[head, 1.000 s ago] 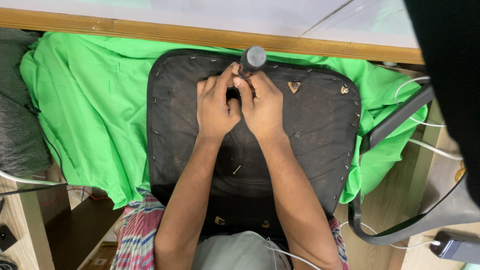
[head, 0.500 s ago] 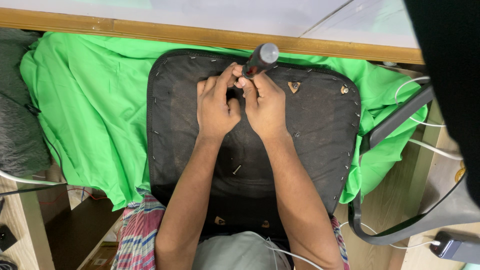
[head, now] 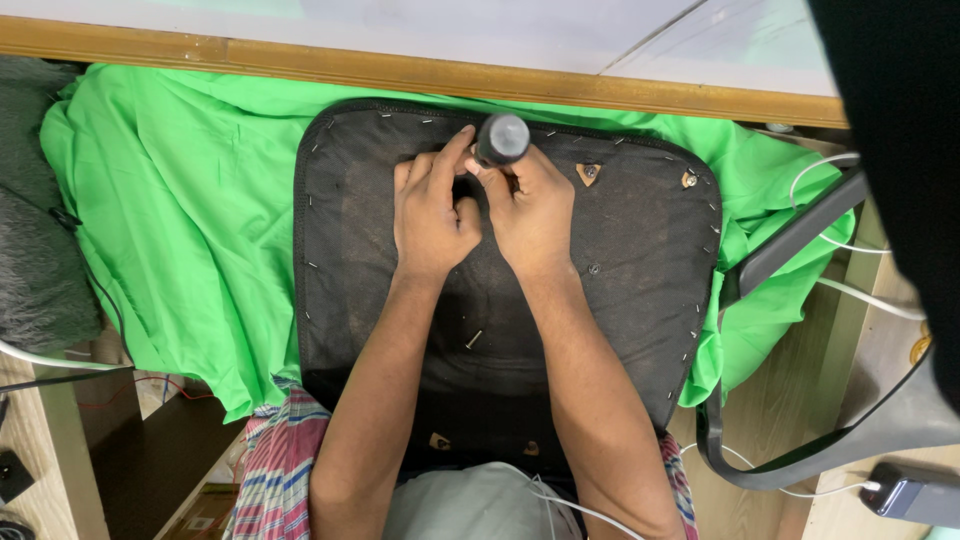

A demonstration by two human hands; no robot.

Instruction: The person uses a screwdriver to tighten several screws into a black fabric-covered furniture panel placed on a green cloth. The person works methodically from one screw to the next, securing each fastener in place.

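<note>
A black chair seat [head: 640,290] lies upside down on a green cloth [head: 190,230], its fabric stapled along the rim. My right hand [head: 535,215] grips a screwdriver [head: 500,140] with a dark round handle, held upright near the seat's far edge. My left hand [head: 432,215] presses beside it, fingers steadying the tool's tip, which is hidden between the hands. A loose screw [head: 473,340] lies on the seat between my forearms. Two bolt holes [head: 588,173] show to the right of the hands.
A wooden table edge [head: 400,72] runs along the top. A black chair armrest frame [head: 800,240] and white cables [head: 860,290] sit at the right. A dark device [head: 915,492] lies at bottom right. Grey fabric [head: 40,260] is at the left.
The screwdriver handle has shifted slightly right and stands more upright. Both hands stay at the same spot on the seat.
</note>
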